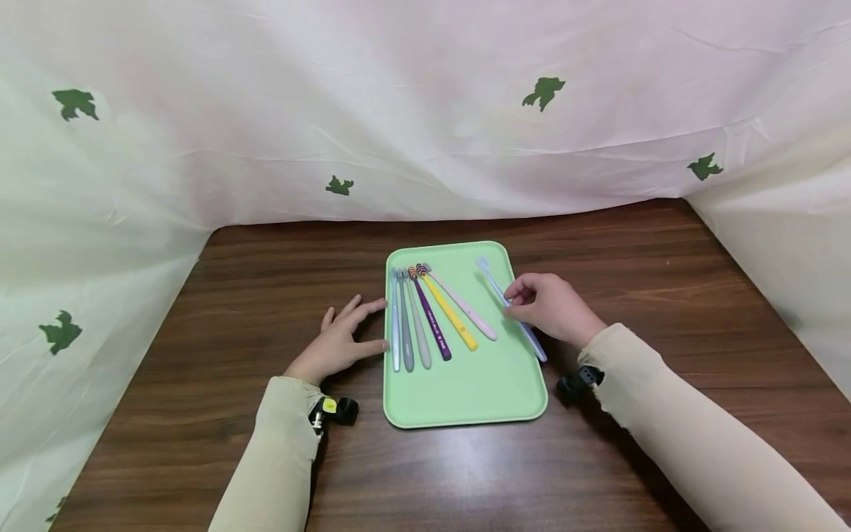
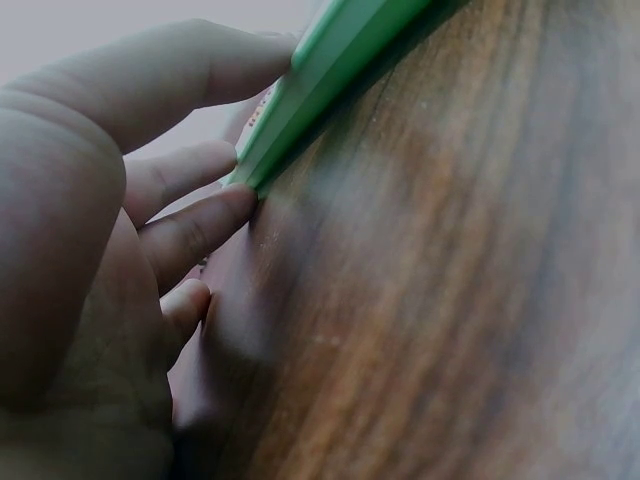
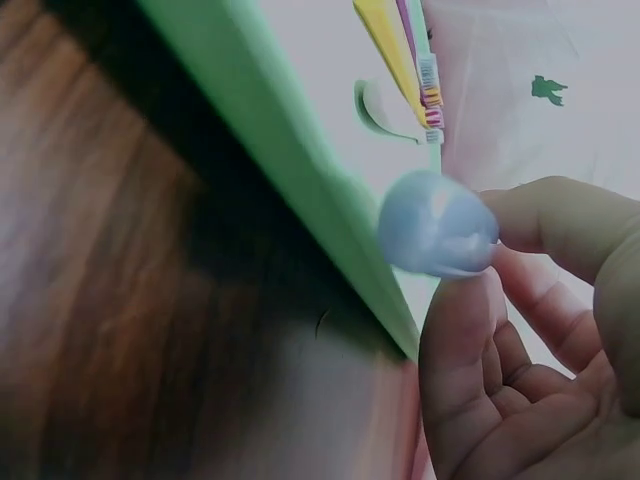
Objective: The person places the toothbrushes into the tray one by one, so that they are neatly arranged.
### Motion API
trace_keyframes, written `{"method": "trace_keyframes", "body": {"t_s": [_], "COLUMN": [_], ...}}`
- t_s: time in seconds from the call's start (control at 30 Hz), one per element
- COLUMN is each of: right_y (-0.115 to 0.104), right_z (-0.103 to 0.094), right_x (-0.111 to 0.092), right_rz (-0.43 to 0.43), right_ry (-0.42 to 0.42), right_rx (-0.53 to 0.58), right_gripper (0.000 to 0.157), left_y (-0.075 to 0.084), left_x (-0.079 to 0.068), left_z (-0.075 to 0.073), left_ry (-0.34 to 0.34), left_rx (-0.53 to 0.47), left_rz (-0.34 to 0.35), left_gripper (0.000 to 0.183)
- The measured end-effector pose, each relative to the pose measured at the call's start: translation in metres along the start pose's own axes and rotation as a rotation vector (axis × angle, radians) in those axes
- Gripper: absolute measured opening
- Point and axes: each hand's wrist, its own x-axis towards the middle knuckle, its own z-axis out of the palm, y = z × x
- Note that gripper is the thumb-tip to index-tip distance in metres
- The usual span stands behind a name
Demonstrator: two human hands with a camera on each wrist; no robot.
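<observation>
On the table lies a light green tray (image 1: pixel 465 395) with several toothbrushes fanned across its left and middle parts. From the left they are a light blue toothbrush (image 1: pixel 395 340), a grey-blue one, a pale grey one, a purple toothbrush (image 1: pixel 435 332), a yellow toothbrush (image 1: pixel 455 319) and a pink toothbrush (image 1: pixel 473 314). Over the tray's right side, my right hand (image 1: pixel 555 307) pinches a pale periwinkle toothbrush (image 1: pixel 492 281) between thumb and fingers. Its handle end (image 3: pixel 435 225) points at the right wrist camera. My left hand (image 1: pixel 337 346), fingers spread, touches the tray's left edge.
The tray sits on a dark wood-grain table (image 1: pixel 279 295). Behind and along the sides hangs a white cloth (image 1: pixel 425 111) with green leaf-like patches (image 1: pixel 545 92). Each wrist carries a small dark camera.
</observation>
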Motion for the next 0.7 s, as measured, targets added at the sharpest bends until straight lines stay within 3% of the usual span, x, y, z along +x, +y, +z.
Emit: {"method": "trace_keyframes", "body": {"t_s": [0.7], "right_y": [-0.011], "right_z": [0.010], "right_x": [0.023], "right_rz": [-0.003], "right_ry": [-0.027], "right_rx": [0.010], "right_gripper": [0.019], "left_y": [0.002], "left_x": [-0.001], "left_z": [-0.001], "left_ry": [-0.006], "left_rx": [-0.014], "left_rz": [-0.008], "left_gripper": [0.073]}}
